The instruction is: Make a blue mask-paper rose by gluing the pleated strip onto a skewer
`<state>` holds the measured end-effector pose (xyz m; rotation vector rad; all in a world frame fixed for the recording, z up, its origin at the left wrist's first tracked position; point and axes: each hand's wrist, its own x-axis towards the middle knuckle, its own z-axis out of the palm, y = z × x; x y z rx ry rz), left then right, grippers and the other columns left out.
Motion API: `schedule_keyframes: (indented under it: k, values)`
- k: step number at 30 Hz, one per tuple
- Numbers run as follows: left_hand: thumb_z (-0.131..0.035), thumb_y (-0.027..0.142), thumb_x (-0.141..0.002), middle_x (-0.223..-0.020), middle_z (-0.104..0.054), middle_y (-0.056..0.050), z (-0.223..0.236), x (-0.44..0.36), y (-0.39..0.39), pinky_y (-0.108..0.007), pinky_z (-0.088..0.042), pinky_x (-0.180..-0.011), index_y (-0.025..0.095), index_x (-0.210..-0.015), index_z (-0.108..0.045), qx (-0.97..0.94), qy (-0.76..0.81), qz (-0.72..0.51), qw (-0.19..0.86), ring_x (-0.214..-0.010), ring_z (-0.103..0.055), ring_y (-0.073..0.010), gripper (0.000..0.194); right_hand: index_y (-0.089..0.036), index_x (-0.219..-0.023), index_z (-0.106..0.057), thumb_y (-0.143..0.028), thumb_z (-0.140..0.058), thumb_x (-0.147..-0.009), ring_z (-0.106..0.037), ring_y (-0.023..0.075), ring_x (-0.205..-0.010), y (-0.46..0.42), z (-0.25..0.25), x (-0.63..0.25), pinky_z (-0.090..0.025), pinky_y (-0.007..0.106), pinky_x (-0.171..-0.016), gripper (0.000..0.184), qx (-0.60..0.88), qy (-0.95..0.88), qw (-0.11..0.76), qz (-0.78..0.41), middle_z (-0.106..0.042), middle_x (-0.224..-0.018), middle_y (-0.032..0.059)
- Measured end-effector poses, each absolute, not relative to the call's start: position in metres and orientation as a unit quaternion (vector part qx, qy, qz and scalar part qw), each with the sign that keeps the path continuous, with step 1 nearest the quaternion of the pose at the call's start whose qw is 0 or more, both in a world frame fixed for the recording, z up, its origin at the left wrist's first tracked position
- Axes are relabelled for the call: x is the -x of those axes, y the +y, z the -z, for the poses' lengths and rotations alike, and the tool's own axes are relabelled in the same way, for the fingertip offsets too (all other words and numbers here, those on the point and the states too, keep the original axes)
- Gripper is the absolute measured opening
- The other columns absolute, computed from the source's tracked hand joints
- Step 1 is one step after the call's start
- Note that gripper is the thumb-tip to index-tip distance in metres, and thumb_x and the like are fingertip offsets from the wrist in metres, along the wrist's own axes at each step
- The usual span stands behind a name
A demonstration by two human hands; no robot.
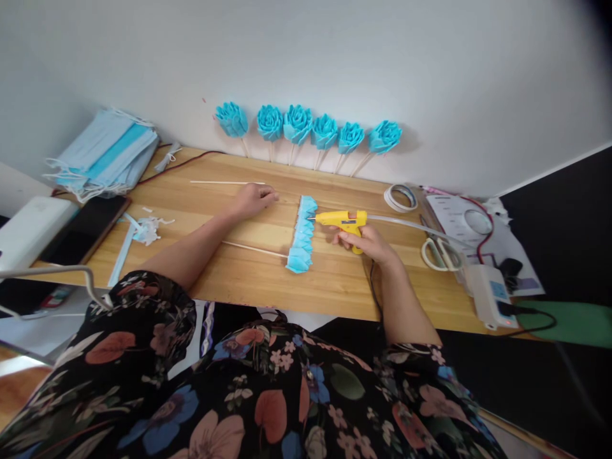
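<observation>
Your right hand (370, 243) is wrapped around the handle of a yellow glue gun (340, 220), gripping it, with the nozzle pointing left at a pleated blue strip (302, 231). The tip reaches the upper half of that strip, though you cannot tell from this view whether it touches the surface or sits just above it. The strip lies on the wooden table (329, 290) in front of you, running away from you between your two hands. At its near end, a thin stick (255, 248) meets the blue folds and extends off to the left. A long clear glue stick (414, 223) trails from the back of the gun toward the right

Your left hand (253, 200) rests near the table with its fingers curled, to the left of the strip and apart from it; whether they hold anything cannot be told. Just beyond it lies another thin stick (215, 183). Six blue flowers (298, 124) on stems lean in a row against the wall (306, 57). A pile of masks (102, 153) lies at the far left, while a roll of tape (400, 198) and white-handled scissors (440, 254) lie on the right
</observation>
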<state>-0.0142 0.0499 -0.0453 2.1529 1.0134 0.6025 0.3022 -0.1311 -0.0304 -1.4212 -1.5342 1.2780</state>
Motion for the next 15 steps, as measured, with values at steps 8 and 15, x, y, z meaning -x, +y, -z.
schedule_keyframes:
  k: [8, 15]
  values:
    - [-0.057, 0.042, -0.089, -0.085, -0.076, -0.004, 0.040, -0.001, 0.048, -0.026, -0.041, -0.066, 0.015, -0.089, -0.076, -0.840, 0.390, -0.226, 0.302, -0.076, -0.063, -0.0184, 0.033, -0.018, -0.113, -0.075, -0.052, -0.070, -0.087, -0.053, 0.0115, -0.062, -0.129, 0.035, -0.304, -0.044, 0.027, -0.058, 0.043, 0.536, -0.582, 0.352, -0.501, -0.074, -0.086, 0.0055]
    - [-0.062, 0.025, -0.087, -0.109, -0.079, -0.008, 0.027, -0.049, 0.056, -0.029, -0.052, -0.084, 0.018, -0.107, -0.081, -0.853, 0.417, -0.154, 0.274, -0.101, -0.072, -0.0257, 0.028, -0.016, -0.114, -0.073, -0.055, -0.071, -0.085, -0.053, 0.0122, -0.062, -0.129, 0.031, -0.302, -0.044, 0.028, -0.058, 0.048, 0.544, -0.572, 0.356, -0.500, -0.074, -0.087, 0.0068]
